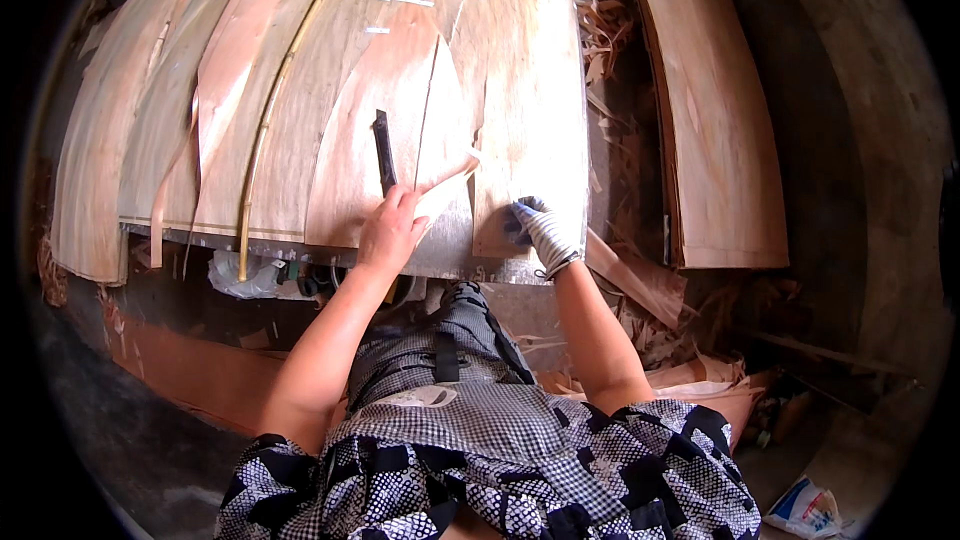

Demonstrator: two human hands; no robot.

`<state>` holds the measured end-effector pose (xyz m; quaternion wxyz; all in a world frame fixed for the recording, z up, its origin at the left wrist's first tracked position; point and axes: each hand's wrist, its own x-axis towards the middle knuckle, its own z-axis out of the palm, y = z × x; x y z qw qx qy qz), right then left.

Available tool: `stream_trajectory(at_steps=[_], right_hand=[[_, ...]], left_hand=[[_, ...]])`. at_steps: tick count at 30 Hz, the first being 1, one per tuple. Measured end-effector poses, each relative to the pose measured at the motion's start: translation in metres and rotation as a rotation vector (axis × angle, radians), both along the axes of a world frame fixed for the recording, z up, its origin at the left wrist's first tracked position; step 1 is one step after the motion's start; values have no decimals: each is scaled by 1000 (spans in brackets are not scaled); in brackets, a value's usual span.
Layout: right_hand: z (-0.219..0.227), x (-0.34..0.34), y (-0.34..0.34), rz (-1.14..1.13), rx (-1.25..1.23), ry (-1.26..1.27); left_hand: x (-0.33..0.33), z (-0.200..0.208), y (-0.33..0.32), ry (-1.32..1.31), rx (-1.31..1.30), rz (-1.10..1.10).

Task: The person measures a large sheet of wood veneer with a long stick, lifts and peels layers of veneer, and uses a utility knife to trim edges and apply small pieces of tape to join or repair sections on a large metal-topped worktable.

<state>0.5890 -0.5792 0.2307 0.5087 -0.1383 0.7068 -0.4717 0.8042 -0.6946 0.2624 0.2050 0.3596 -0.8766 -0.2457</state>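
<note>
My bare left hand (393,230) is closed on the near end of a narrow wood veneer strip (448,178), which rises to the right with a curled tip. A black utility knife (384,152) points away from me, its near end at my left fingers; whether they hold it too I cannot tell. Under them lies a pinkish veneer sheet (365,140) with a long split. My right hand (545,232), in a striped glove with bluish fingertips, rests with bunched fingers at the near right corner of a paler veneer piece (493,205). What its fingertips hold is hidden.
A thin bamboo rod (266,120) lies lengthwise over veneer sheets on the left. Short white tape pieces (414,1) mark the far seams. Right of the table stands a stack of sheets (715,120), with veneer scraps (640,280) between. A plastic bag (243,275) is below the table edge.
</note>
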Motion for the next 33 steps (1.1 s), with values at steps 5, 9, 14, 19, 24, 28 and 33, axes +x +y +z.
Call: stream_trajectory(at_steps=[5,9,14,19,24,28,33], right_hand=[[-10,-7,1,-37,-62,-81],[-10,-7,1,-50,-64,-123],[-8,-6,0,-73,-47,-116],[-15,-4,-5,-126,-41,-77],[-21,-3,-8,-138,-3,-6],[-18,-2,-8,-130,7,-29],[-21,-6,2,-58,-70,-22]], left_hand=[[0,-4,6,47,-117,-8],[-2,8,-6,-217,-48,-162],[-2,12,-13,-357,-96,-311],[9,4,7,-377,95,-141],[17,11,24,-130,-165,-86],[34,18,48,-75,-381,-270],[57,7,79,-22,-17,-420]])
